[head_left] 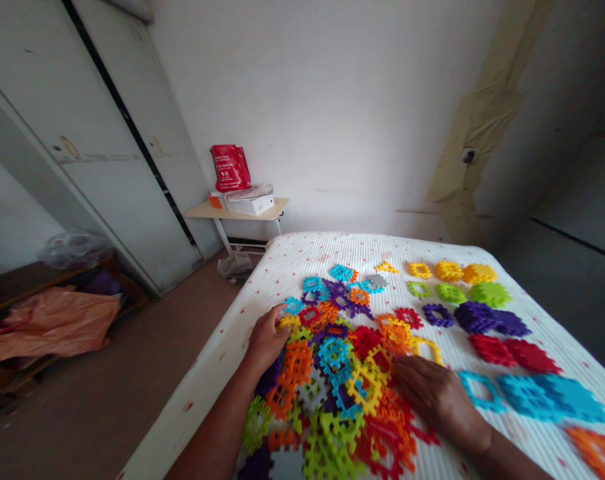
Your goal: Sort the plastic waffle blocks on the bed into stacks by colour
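A heap of colourful notched plastic building pieces (335, 357) lies on the white bed, in orange, blue, red, green, yellow, purple and grey. At the heap's left edge is my left hand (266, 341), its thumb and fingers closed about a yellow notched piece (290, 323). My right hand (438, 400) rests along the heap's right side, fingers stretched out and low, beside a yellow square frame (429, 348) and red pieces. Its fingertips partly hide the pieces under them, and I see nothing gripped there.
Sorted by colour on the right are yellow (479, 273), green (490, 294), purple (477, 317), red (532, 356) and blue (577, 398) piece stacks. Orange pieces (599, 453) lie nearer. A small table (209, 211) holds a red bag (229, 168) beyond the bed.
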The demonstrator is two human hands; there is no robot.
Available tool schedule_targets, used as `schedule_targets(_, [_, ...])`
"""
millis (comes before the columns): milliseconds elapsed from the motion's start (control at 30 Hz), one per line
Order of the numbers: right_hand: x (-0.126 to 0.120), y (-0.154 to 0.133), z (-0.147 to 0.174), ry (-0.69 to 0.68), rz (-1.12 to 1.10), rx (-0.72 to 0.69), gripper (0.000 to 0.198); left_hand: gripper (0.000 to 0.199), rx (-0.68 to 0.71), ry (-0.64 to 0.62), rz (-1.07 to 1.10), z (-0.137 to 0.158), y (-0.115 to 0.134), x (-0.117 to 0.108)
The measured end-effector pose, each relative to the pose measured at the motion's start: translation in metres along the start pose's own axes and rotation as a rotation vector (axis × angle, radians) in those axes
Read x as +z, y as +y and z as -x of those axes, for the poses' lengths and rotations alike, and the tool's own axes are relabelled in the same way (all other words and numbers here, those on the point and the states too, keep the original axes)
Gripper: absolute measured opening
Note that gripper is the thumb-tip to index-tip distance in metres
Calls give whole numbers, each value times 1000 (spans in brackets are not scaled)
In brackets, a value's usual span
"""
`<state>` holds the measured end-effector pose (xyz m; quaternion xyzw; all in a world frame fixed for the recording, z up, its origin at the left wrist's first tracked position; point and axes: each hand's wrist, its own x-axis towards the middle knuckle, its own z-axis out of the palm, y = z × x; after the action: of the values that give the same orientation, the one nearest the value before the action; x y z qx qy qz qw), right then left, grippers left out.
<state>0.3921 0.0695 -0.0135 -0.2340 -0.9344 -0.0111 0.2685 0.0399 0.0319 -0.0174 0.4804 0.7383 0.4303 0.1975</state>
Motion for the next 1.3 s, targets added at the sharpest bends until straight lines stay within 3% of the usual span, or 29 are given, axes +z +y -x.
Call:
schedule_targets(467, [2,0,0,-41,4,13,25,51,8,-16,454,1,9,-4])
schedule_targets(633, [4,2,3,-26,5,-5,25,51,-1,47,615,-1,1,-1])
schedule_targets(967, [4,1,1,-23,-12,3,23,44,10,60,647,4,11,-2])
schedule_targets(1167, [3,0,0,-11,-8,2,21,51,15,-60,624,11,19,-5])
schedule_targets(1300, [1,-3,-3,-3,-11,11,22,43,-10,-86,564,10,22,-8])
